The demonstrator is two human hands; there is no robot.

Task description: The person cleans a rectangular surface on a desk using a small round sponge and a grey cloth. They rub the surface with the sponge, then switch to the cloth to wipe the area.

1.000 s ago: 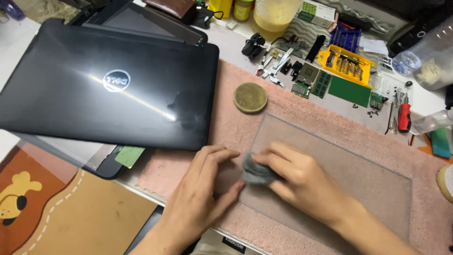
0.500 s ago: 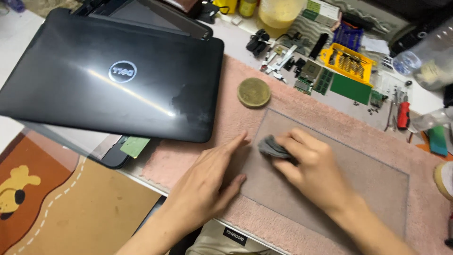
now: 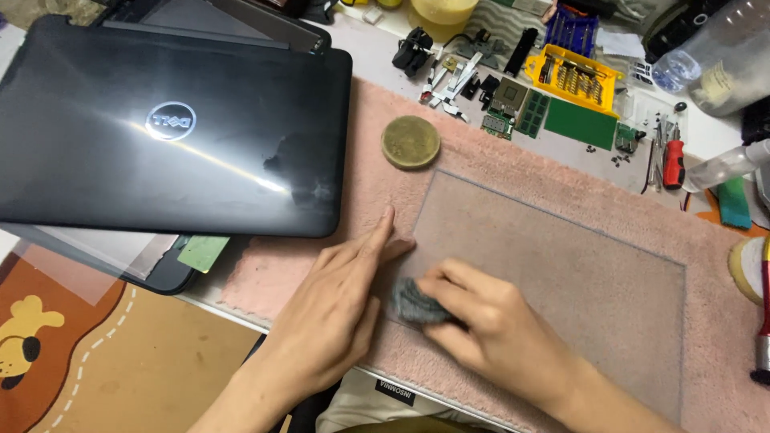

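Head view of two bare hands on a pink fleece mat (image 3: 513,160). The right hand (image 3: 489,333) enters from the lower right, forearm angled up and left, wrist low, knuckles raised; its fingers are curled together and clamped on a small grey cloth wad (image 3: 415,303), which they press onto the near left corner of a clear rectangular sheet (image 3: 561,265) lying flat on the mat. The wad shows just left of the right fingertips. The left hand (image 3: 337,309) enters from the bottom edge, palm down and flat, fingers extended and close together, index finger pointing up and away; it rests on the mat at the sheet's left edge, holding nothing, its thumb side just beside the wad.

Beyond the left fingertips lies a round brass-coloured disc (image 3: 410,142) on the mat. Left of the left hand, a closed black laptop (image 3: 160,128) overlaps the mat's edge. Far beyond the right hand stand a yellow screwdriver-bit case (image 3: 573,78), green circuit boards (image 3: 579,123) and a red-handled screwdriver (image 3: 672,163).
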